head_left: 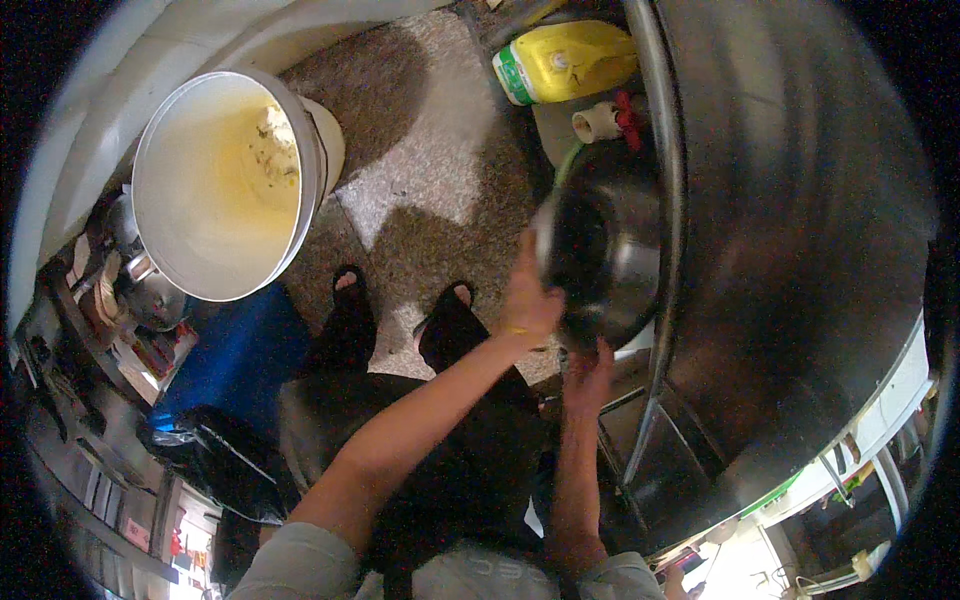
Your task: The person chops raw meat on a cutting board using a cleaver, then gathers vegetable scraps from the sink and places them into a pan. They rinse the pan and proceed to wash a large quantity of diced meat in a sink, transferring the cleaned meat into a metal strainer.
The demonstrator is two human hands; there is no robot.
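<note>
My left hand (pixel 530 300) is closed on the near-left rim of a round, dark metal basin (pixel 630 250). At the basin's lower edge, my right hand (pixel 587 378) grips it from beneath, with its fingers partly hidden. The basin is tilted, and its hollow looks dark. It is held low beside the edge of a steel counter (pixel 800 200), which hides part of what lies under it. Some blur lies over the basin's left rim and my left hand.
A white bucket (pixel 145 200) with pale residue inside stands at left, near a blue bin (pixel 235 350) and black plastic bag (pixel 215 455). Under the counter are a yellow jug (pixel 580 62) and a white pipe fitting (pixel 595 123) with a red handle. My feet are on the speckled floor (pixel 430 190).
</note>
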